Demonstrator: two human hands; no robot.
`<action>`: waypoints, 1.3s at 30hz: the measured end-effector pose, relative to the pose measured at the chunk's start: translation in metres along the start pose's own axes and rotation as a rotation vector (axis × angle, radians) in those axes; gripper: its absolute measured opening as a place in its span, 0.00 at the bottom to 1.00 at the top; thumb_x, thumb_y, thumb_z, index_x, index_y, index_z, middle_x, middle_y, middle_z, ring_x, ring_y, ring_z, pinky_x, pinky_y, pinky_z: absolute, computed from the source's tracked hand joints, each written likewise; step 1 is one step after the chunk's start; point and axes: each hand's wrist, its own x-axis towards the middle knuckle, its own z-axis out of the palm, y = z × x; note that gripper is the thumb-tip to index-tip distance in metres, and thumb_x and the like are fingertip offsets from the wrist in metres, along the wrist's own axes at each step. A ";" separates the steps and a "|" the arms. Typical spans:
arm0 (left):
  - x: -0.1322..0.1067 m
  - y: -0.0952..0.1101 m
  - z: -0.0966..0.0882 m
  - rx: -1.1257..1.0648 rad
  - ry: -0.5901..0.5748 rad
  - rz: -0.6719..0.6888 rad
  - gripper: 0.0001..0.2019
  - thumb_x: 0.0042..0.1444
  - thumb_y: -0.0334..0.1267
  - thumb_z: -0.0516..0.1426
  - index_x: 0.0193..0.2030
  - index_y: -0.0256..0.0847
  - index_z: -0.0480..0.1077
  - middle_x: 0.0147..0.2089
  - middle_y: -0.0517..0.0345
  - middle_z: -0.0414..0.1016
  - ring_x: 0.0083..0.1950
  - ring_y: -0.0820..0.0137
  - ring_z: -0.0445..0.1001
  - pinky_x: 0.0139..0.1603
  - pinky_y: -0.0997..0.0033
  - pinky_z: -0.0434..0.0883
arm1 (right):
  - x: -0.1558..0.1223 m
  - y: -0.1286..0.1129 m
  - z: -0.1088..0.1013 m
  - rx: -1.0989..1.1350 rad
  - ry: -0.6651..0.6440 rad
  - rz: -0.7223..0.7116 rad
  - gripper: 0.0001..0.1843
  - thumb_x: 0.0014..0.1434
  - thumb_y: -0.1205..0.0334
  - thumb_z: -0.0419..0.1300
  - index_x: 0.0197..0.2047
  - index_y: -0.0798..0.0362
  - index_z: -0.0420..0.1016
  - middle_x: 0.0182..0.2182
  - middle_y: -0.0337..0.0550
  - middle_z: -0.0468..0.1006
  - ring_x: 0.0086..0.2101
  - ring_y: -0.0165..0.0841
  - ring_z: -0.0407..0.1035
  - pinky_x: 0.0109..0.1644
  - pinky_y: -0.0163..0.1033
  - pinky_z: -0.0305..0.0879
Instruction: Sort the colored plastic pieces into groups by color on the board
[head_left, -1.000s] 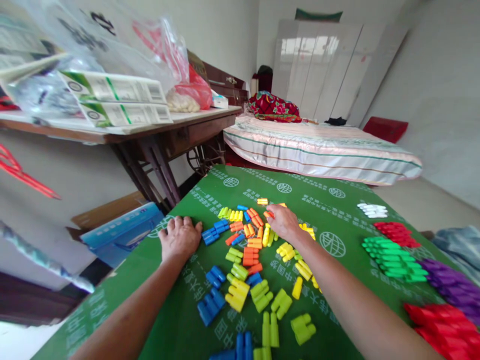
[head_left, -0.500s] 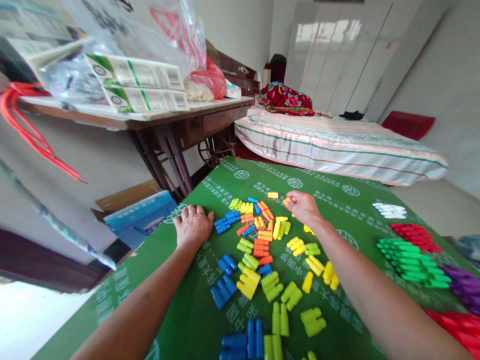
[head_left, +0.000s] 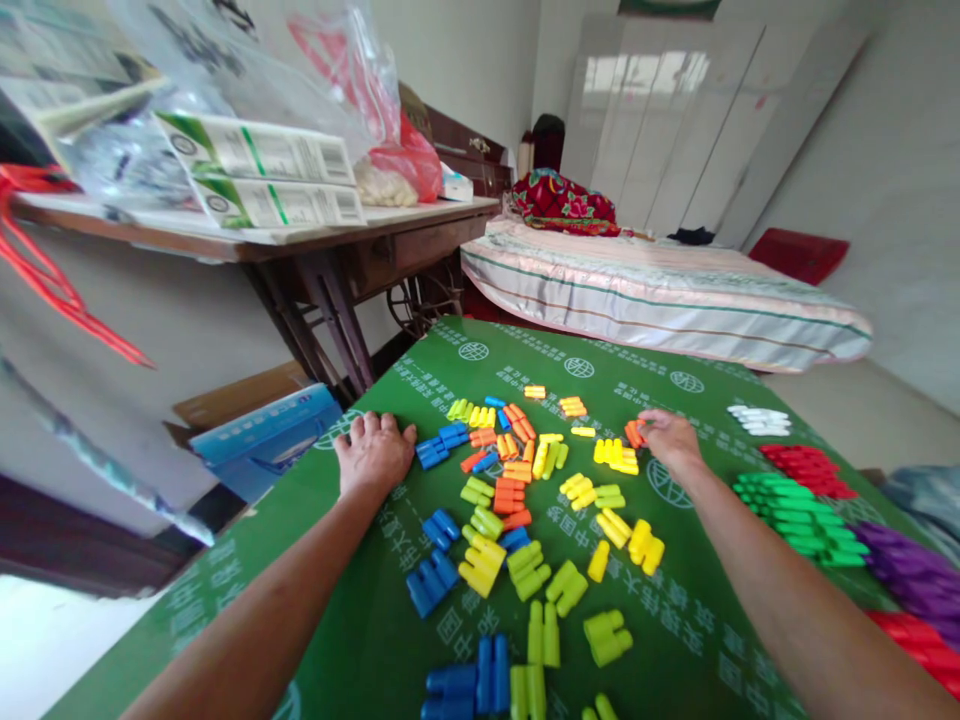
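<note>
My left hand (head_left: 375, 452) rests palm down on the green table top (head_left: 390, 600), fingers stretched out and holding nothing. Close to its fingertips and thumb side lie blue toy blocks (head_left: 433, 452). On the right, the fingers of my right hand (head_left: 669, 438) pinch an orange toy block (head_left: 635, 433) at the table surface. Just left of that hand are yellow blocks (head_left: 615, 455). Farther left lies a separate orange block (head_left: 573, 406). Lime, yellow, orange and blue blocks are scattered across the middle, among them a large yellow block (head_left: 481, 562).
Along the right side sit groups of white (head_left: 759, 420), red (head_left: 808, 470), green (head_left: 799, 520) and purple blocks (head_left: 911, 580). A desk (head_left: 420, 222) with boxes and bags stands at the left. Beyond the table is a bed (head_left: 660, 290).
My right hand has let go of one orange block, which now lies on the table, and moved right to another. My left hand stays put. The view has shifted slightly.
</note>
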 end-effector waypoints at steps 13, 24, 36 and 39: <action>0.004 -0.001 -0.001 0.018 -0.018 0.010 0.29 0.58 0.51 0.37 0.51 0.33 0.66 0.56 0.36 0.65 0.61 0.48 0.57 0.56 0.44 0.58 | 0.008 0.008 -0.039 -0.274 -0.124 -0.029 0.20 0.54 0.65 0.54 0.49 0.48 0.76 0.41 0.43 0.80 0.41 0.38 0.73 0.43 0.39 0.67; 0.011 -0.003 -0.006 0.079 -0.097 0.004 0.30 0.59 0.53 0.33 0.50 0.35 0.64 0.59 0.39 0.62 0.63 0.48 0.55 0.58 0.46 0.58 | 0.015 -0.001 -0.051 -0.368 -0.426 -0.431 0.15 0.46 0.72 0.58 0.33 0.44 0.80 0.33 0.34 0.80 0.34 0.31 0.72 0.37 0.33 0.63; 0.020 -0.005 0.000 0.133 -0.114 -0.064 0.34 0.55 0.54 0.28 0.55 0.39 0.61 0.64 0.44 0.58 0.65 0.52 0.52 0.60 0.50 0.55 | 0.088 0.046 -0.062 -0.519 -0.302 -0.169 0.13 0.52 0.61 0.59 0.42 0.46 0.79 0.37 0.43 0.80 0.39 0.36 0.73 0.38 0.35 0.64; 0.021 -0.005 0.003 0.155 -0.124 -0.055 0.35 0.55 0.54 0.27 0.55 0.40 0.62 0.63 0.44 0.59 0.65 0.52 0.52 0.59 0.49 0.56 | 0.107 0.062 -0.066 -0.554 -0.300 -0.109 0.13 0.53 0.58 0.59 0.42 0.47 0.79 0.38 0.45 0.80 0.39 0.37 0.73 0.37 0.35 0.64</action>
